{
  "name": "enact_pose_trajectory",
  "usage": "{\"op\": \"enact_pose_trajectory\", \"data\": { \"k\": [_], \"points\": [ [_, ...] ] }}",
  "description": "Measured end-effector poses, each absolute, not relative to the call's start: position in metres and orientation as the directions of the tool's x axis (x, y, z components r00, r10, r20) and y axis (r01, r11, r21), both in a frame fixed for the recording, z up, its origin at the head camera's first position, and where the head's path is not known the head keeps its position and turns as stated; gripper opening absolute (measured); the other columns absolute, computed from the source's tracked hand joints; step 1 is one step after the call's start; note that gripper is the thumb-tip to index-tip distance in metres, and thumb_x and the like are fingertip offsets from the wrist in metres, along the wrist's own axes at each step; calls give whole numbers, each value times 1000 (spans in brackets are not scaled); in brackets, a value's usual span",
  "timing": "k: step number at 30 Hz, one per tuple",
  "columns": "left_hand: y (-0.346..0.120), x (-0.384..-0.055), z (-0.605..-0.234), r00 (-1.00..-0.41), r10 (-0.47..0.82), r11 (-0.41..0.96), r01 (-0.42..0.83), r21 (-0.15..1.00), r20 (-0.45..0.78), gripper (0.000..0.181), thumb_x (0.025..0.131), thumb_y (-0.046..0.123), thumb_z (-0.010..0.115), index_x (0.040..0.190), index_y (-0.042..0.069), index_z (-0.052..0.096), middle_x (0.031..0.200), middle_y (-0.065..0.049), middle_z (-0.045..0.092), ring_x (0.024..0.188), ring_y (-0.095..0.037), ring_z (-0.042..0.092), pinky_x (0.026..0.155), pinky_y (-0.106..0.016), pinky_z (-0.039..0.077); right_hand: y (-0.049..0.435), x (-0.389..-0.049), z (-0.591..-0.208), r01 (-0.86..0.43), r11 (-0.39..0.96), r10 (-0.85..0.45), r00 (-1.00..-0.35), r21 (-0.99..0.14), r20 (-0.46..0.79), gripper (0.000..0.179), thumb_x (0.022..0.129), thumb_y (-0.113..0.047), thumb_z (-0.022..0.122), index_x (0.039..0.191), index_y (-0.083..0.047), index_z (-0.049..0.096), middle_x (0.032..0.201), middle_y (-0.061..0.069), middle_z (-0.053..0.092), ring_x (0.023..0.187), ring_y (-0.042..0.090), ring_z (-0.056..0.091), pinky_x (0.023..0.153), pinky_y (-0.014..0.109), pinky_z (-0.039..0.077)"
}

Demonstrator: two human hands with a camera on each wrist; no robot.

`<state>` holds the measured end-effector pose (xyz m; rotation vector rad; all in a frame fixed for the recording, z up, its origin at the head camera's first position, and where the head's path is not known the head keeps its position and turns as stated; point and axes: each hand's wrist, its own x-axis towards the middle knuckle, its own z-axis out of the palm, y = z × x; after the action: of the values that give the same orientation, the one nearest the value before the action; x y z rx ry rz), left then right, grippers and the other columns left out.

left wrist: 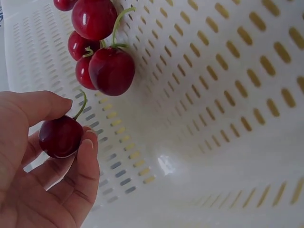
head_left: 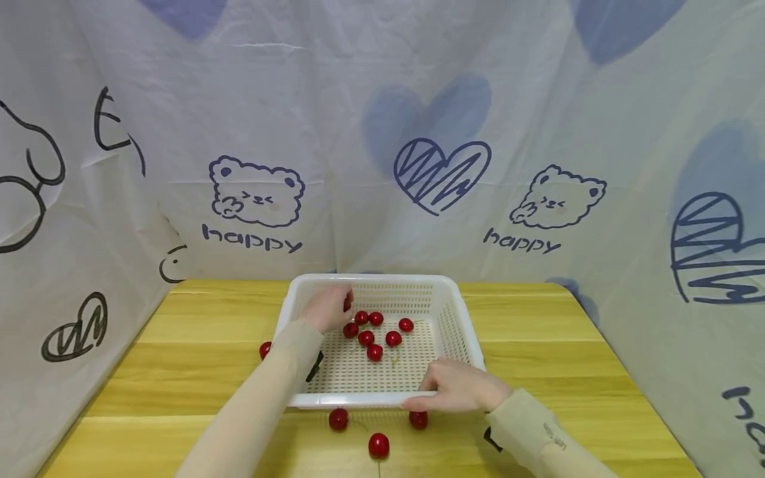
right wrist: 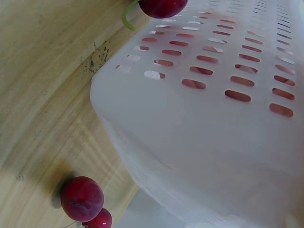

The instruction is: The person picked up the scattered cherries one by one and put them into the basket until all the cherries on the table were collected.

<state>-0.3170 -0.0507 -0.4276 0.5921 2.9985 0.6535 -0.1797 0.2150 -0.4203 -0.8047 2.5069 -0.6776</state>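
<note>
My left hand (head_left: pixel 327 309) is inside the white plastic basket (head_left: pixel 382 399), near its far left corner. In the left wrist view its thumb and fingers pinch a dark red cherry (left wrist: pixel 61 137) with a short green stem. Several other cherries (left wrist: pixel 112 71) sit in the basket, grouped toward its middle in the head view. My right hand (head_left: pixel 459 386) grips the basket's near rim at the right, fingers over the inner side and thumb along the outside. The right wrist view shows the slotted outer wall (right wrist: pixel 156 109) of the basket, with that hand mostly hidden.
Outside the basket, cherries lie on the wooden table (head_left: pixel 550 338): one cherry (head_left: pixel 338 419) and another cherry (head_left: pixel 418 419) by the near wall, a cherry (head_left: pixel 379 445) closer to me, and a cherry (head_left: pixel 265 350) at the left. A printed cloth (head_left: pixel 358 133) hangs behind.
</note>
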Motion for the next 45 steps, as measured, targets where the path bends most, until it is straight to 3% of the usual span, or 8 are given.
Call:
{"op": "enact_pose_trajectory", "data": {
  "k": [15,30,45],
  "points": [
    [-48,-318,-437,-937,350,840,303,451,-22,15,91,10,71,102,9,62,91,-7,65,78,-18,56,74,-32,51,214,-178,-420,-416,712,-628,-737,-566,-248,56,91,-66,58,67,-19,76,45,-16,34,45,1,20,46,20,19],
    [-42,-318,-434,-923,386,825,344,447,-1,26,94,13,68,118,9,62,105,-7,68,88,-19,62,83,-37,54,215,-177,-420,-414,716,-621,-746,-563,-241,60,91,-67,59,64,-16,74,45,-16,35,45,1,21,45,20,19],
    [-43,-316,-425,-901,432,818,411,402,42,25,91,11,71,114,7,63,116,-15,68,104,-30,64,94,-45,53,214,-179,-419,-392,721,-609,-751,-571,-254,57,91,-65,60,66,-16,75,45,-17,36,45,2,21,45,20,19]
  ]
}}
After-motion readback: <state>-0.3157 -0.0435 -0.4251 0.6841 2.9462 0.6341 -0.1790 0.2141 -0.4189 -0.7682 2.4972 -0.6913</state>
